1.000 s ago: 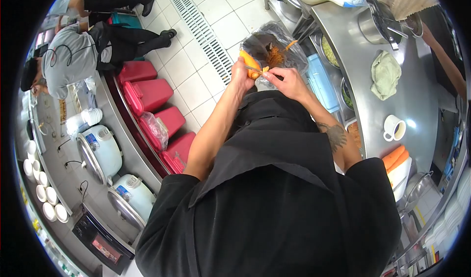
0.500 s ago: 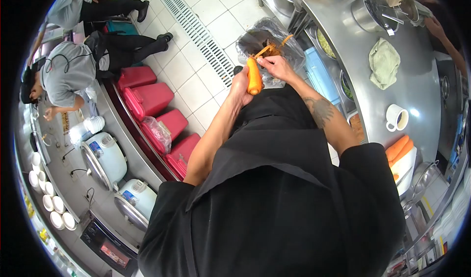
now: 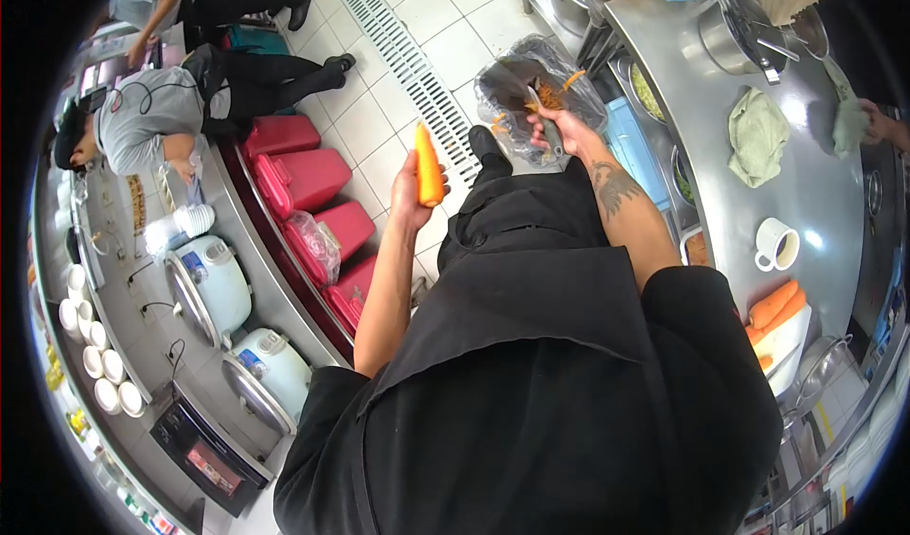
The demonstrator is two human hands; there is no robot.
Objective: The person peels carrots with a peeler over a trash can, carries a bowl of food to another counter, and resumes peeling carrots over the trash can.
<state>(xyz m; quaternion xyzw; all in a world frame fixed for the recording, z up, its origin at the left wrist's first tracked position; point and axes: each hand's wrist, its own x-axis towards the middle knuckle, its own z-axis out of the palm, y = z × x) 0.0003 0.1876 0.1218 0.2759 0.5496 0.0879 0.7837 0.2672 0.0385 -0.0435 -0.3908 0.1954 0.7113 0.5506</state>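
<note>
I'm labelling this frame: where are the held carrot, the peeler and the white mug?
Held carrot (image 3: pixel 428 177): head view, middle of its body.
Peeler (image 3: pixel 554 140): head view, handle.
White mug (image 3: pixel 772 236): head view, outer wall.

**Colours around the black apron (image 3: pixel 540 298)**

Ahead of the apron, an orange carrot (image 3: pixel 429 170) and white, dark-slotted drain (image 3: pixel 408 52); to its left, red bins (image 3: pixel 315 177); to its right, silver-grey counter (image 3: pixel 711 142), white mug (image 3: pixel 774 245), pale green cloth (image 3: pixel 758 137).

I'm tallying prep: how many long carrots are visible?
3: one carrot in the left hand, a second carrot and a third carrot side by side on the white board. More may be hidden.
</note>
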